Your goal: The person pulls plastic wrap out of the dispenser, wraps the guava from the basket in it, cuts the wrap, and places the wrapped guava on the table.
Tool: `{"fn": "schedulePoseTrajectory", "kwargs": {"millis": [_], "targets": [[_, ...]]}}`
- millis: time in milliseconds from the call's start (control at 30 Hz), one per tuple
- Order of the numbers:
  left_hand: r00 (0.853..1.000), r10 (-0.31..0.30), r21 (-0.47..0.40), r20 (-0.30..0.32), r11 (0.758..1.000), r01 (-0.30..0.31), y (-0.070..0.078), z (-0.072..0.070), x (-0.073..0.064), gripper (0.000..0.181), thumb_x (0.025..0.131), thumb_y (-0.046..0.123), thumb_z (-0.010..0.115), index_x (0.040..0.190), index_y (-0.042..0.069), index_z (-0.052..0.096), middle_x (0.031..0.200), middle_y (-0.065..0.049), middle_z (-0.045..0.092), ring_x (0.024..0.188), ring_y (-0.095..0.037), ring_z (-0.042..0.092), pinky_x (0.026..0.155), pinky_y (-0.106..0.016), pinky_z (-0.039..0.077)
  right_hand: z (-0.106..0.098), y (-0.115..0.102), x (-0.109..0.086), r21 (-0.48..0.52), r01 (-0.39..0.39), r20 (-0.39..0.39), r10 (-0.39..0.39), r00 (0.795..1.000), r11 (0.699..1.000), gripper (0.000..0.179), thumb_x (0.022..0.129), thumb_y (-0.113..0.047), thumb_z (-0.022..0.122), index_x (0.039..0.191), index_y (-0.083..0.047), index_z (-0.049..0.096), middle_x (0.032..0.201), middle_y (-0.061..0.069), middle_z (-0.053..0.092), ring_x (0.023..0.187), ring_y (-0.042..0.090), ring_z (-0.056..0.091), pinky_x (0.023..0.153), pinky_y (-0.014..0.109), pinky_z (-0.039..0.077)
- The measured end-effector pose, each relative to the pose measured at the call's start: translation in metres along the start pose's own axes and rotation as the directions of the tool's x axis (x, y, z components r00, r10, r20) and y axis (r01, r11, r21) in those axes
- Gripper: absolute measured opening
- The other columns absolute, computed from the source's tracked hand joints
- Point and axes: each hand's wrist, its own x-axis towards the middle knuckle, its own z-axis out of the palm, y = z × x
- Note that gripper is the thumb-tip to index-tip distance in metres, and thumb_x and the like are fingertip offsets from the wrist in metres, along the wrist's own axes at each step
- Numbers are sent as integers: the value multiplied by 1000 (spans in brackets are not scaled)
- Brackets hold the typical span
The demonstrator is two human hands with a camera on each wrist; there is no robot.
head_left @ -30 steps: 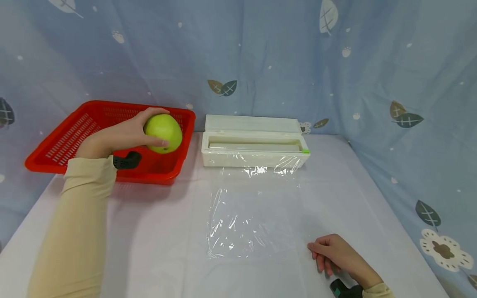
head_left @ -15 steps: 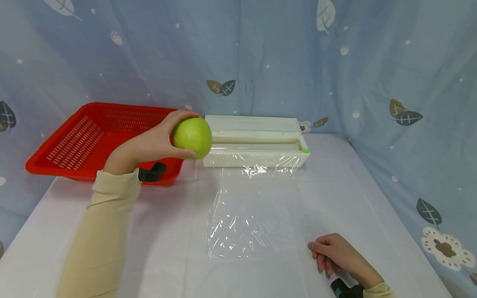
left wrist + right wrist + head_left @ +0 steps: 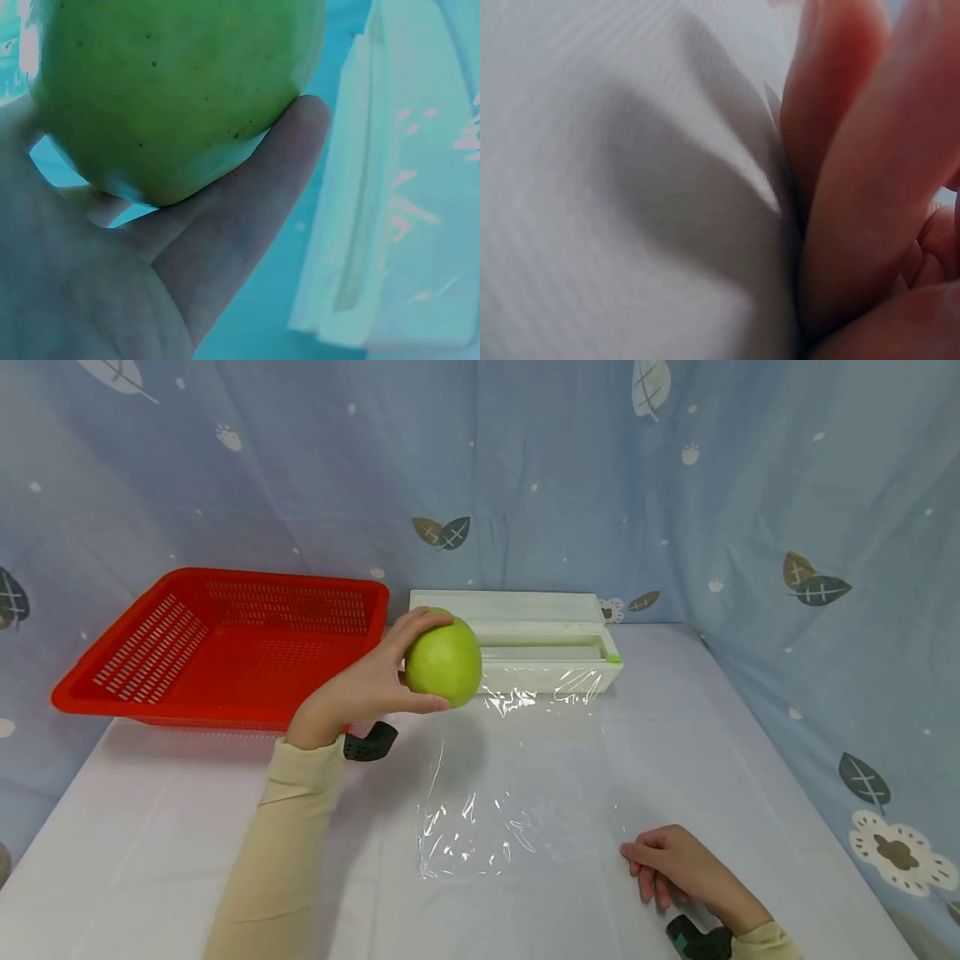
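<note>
Left hand [image 3: 363, 687] is gripping green apple [image 3: 446, 662] before white cling-film dispenser [image 3: 551, 678]. Right hand [image 3: 682, 867] is resting, loosely curled, on table [image 3: 675, 718].

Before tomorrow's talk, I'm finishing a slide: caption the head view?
Left grip holds a green fruit in front of an open white box, near clear film and a red basket.

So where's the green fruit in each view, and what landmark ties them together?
Head: green fruit just left of centre, gripped in the left hand.
Left wrist: green fruit at the top, left of centre, cut off by the upper edge.
Right wrist: not in it.
Shared landmark, head and left wrist only: white box, partly behind the fruit in head, along the right side in left wrist.
</note>
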Motion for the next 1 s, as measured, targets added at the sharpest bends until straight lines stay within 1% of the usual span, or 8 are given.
{"fn": "schedulePoseTrajectory", "kwargs": {"millis": [167,233,333,467,600,667,800,1000], "targets": [[1000,-10,-2,-13,1000,10,-11,14,3,79,69,11,76,133,17,31,135,2,23,114,-21,34,79,-35,47,0,0,1,-10,3,-4,-3,1000,1000,44,85,-45,53,72,-3,59,55,10,60,36,13,49,33,23,30],[1000,-1,5,-13,1000,1,-16,19,4,79,69,13,76,133,18,31,135,2,23,115,-21,34,79,-36,47,0,0,2,-13,0,-4,0,1000,1000,45,85,-45,53,72,-3,59,55,10,60,36,13,49,32,23,30],[1000,22,52,-14,998,-22,-34,27,8,79,69,22,77,134,23,31,136,4,22,115,-21,34,80,-36,46,-2,0,2,-16,-2,0,2,1000,1000,45,84,-46,53,72,-3,59,55,10,60,36,13,49,32,23,30],[1000,2,146,-11,989,-1,-57,40,15,81,66,38,76,132,36,30,137,8,19,111,-19,38,78,-35,46,-3,-2,3,-15,4,4,-4,1000,1000,45,85,-45,53,72,-3,59,55,10,60,36,13,49,33,23,30],[998,-60,200,15,978,55,-62,53,19,82,63,44,76,131,41,30,140,5,14,104,-22,45,76,-34,46,-2,-3,2,-10,-5,2,5,1000,1000,45,85,-46,53,72,-3,59,55,9,60,36,12,49,33,22,30],[997,-75,222,34,973,66,-64,59,21,82,63,43,77,131,41,30,139,5,14,101,-22,47,75,-34,46,-1,-3,1,-5,-9,4,9,1000,1000,45,85,-45,53,72,-3,59,56,9,60,36,11,49,33,22,30],[993,-88,286,75,956,63,-67,72,25,83,62,41,77,131,41,31,138,6,15,94,-20,50,73,-31,46,1,-2,1,-5,-7,5,7,1000,1000,44,85,-45,53,72,-3,59,56,9,60,36,11,49,33,23,30],[982,-116,409,151,911,45,-68,94,30,83,62,42,77,132,38,33,138,6,15,90,-19,52,71,-29,44,1,0,1,-11,-11,-2,11,1000,1000,44,85,-45,53,72,-3,59,56,9,60,36,11,48,33,22,30]]}}
